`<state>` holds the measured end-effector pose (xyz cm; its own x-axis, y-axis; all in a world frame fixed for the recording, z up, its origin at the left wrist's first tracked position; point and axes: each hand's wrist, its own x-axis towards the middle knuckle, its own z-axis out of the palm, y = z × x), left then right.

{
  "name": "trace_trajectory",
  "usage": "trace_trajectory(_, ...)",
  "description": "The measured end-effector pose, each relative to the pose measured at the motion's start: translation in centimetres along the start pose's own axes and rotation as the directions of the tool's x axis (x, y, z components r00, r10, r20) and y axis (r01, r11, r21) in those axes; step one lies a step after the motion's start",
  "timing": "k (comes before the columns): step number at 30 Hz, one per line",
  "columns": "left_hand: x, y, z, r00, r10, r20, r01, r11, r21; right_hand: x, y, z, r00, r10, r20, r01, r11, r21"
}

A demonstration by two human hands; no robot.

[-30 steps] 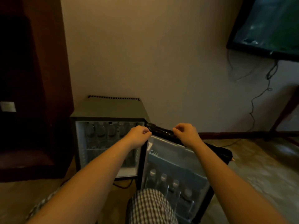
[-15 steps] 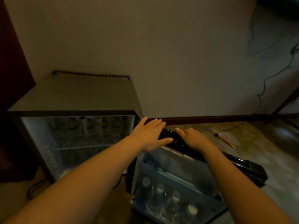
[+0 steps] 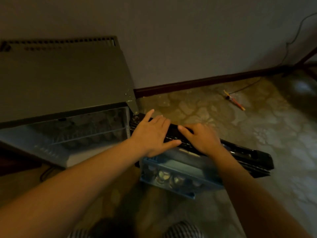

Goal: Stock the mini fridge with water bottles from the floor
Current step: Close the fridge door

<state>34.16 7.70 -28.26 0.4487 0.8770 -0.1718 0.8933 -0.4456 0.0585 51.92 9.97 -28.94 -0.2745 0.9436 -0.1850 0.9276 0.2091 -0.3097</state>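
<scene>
Mini fridge (image 3: pixel 60 74) cut off left; door bottles (image 3: pixel 163 175) blurred, count unclear.

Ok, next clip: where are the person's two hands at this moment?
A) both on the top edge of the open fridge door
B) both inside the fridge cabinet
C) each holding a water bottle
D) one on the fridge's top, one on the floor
A: the left hand and the right hand both lie side by side on the black top edge of the open fridge door, and neither holds a bottle.

My left hand (image 3: pixel 152 134) and right hand (image 3: pixel 202 140) rested atop the open fridge door (image 3: pixel 248 156), bottles (image 3: pixel 164 176) racked beneath them.
</scene>
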Motion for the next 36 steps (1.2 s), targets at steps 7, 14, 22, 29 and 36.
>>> trace_trajectory(7,-1.4,-0.1,-1.7,0.985,0.028,0.171,-0.037,0.998,0.05,-1.6,-1.2,0.4,0.97,0.119,0.211,-0.18,0.938,0.297)
trace_trajectory(14,-6.1,0.0,-1.8,0.966,0.013,0.259,-0.007,1.0,-0.026,-5.5,-4.8,1.2,0.899,0.234,0.37,-0.422,0.684,0.594)
trace_trajectory(22,-15.9,-3.2,-1.6,0.943,-0.105,0.316,0.163,0.973,-0.164,-6.8,-11.4,2.3,0.816,0.297,0.497,-0.566,0.589,0.577)
trace_trajectory(29,-21.9,-6.1,-1.4,0.789,-0.293,0.54,0.518,0.791,-0.327,-6.2,-16.4,4.0,0.626,0.388,0.677,-0.778,0.255,0.574)
trace_trajectory(36,-25.4,-10.9,-0.5,0.692,-0.381,0.614,0.678,0.634,-0.371,-4.0,-22.3,5.2,0.586,0.375,0.718,-0.797,0.107,0.594)
